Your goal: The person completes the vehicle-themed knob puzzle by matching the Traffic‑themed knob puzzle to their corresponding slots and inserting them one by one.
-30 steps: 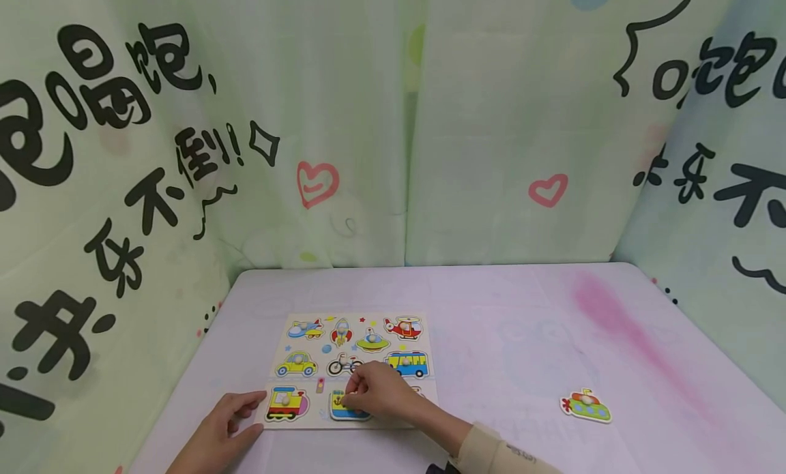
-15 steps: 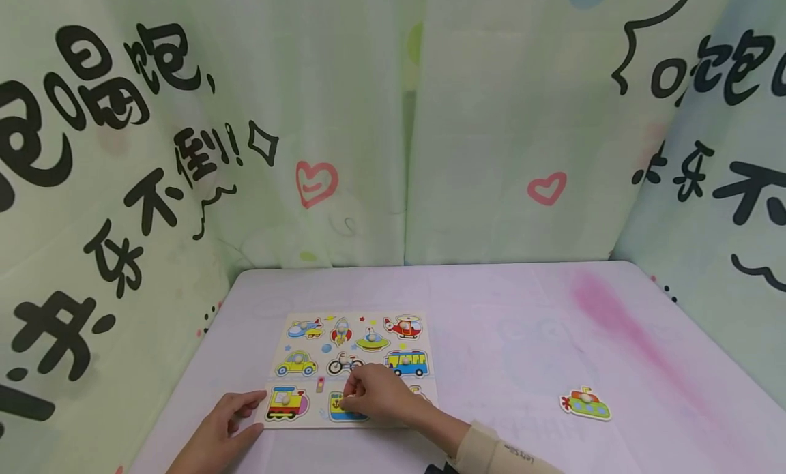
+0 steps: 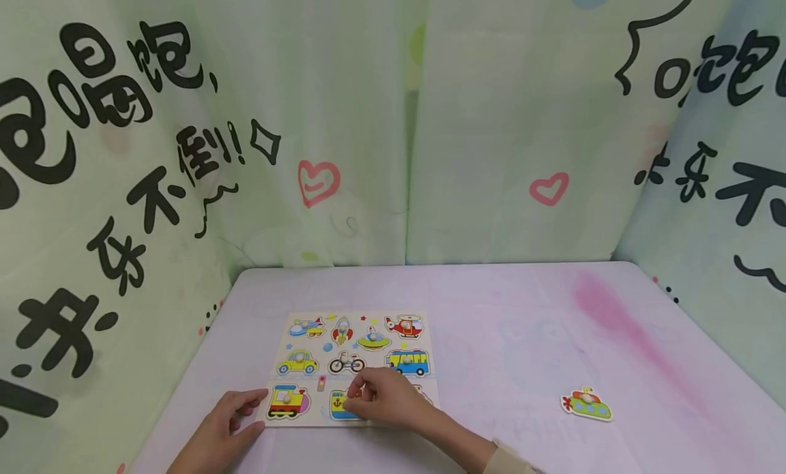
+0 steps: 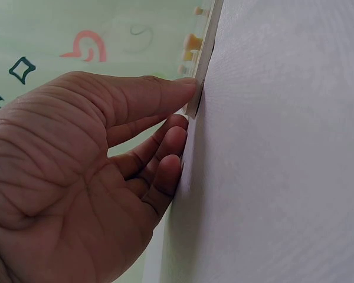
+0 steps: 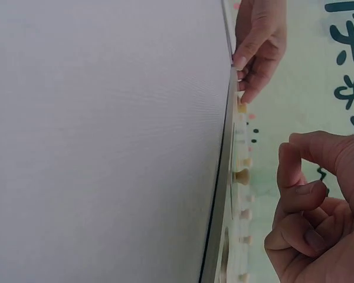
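A wooden peg puzzle board (image 3: 321, 414) with vehicle pieces lies on the table in the head view. My left hand (image 3: 228, 423) holds its near left corner; in the left wrist view the thumb (image 4: 159, 94) presses the board's edge. Over the bottom row, my right hand (image 3: 387, 397) has curled fingers beside a blue-and-yellow piece with an anchor (image 3: 338, 407), partly covering it. In the right wrist view, the right hand (image 5: 318, 206) has thumb and index tip together, holding nothing, apart from the knobs (image 5: 242, 176). A train piece (image 3: 286, 401) sits to the left.
A green submarine piece (image 3: 587, 405) lies loose on the table at the right. The white table (image 3: 503, 310) bears a pink smear (image 3: 614, 317). Behind it hangs a pale green curtain (image 3: 479, 153) with black lettering.
My right hand has let go of the anchor piece and shifted slightly right, with its sleeve drawn back. The piece, raised a second ago, now lies flatter in the board. The left hand stays put.
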`<state>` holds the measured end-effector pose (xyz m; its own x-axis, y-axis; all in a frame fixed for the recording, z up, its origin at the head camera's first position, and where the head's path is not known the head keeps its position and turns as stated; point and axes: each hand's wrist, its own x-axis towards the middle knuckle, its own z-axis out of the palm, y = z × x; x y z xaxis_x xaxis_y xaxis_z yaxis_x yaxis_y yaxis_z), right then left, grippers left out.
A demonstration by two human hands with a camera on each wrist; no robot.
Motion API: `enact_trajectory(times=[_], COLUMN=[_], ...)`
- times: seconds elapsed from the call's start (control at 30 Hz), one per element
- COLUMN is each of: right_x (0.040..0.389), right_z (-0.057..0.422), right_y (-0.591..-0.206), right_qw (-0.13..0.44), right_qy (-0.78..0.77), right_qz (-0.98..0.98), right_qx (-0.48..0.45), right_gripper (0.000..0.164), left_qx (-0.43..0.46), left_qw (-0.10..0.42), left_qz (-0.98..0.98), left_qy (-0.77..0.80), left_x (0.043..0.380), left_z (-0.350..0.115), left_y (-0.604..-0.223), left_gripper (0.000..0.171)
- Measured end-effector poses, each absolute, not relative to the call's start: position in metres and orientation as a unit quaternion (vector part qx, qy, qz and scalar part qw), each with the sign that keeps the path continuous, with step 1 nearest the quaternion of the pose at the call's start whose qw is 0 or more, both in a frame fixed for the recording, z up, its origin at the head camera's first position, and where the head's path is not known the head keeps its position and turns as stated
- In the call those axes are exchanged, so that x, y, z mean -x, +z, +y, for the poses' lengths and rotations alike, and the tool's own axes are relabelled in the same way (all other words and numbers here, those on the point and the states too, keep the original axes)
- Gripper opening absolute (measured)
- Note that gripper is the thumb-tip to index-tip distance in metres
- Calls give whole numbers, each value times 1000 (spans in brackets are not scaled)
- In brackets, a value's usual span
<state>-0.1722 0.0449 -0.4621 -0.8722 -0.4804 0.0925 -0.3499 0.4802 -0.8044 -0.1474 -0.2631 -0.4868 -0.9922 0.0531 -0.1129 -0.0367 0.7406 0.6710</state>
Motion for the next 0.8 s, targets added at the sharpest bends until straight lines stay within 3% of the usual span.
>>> enact_trajectory(times=[0.53, 0.8], right_x=[156, 148], right_z=[85, 101], right_y=[-459, -460], right_qw=[16, 21], right_qy=[-404, -397], right_qz=[884, 889], right_qx=[233, 226], right_gripper=[15, 16], left_qx=[2, -2], left_qw=[70, 64], left_qz=[930, 931], left_qy=[361, 358], left_x=[149, 150], left_z=[-263, -263], left_y=[-489, -489], left_gripper=[51, 52])
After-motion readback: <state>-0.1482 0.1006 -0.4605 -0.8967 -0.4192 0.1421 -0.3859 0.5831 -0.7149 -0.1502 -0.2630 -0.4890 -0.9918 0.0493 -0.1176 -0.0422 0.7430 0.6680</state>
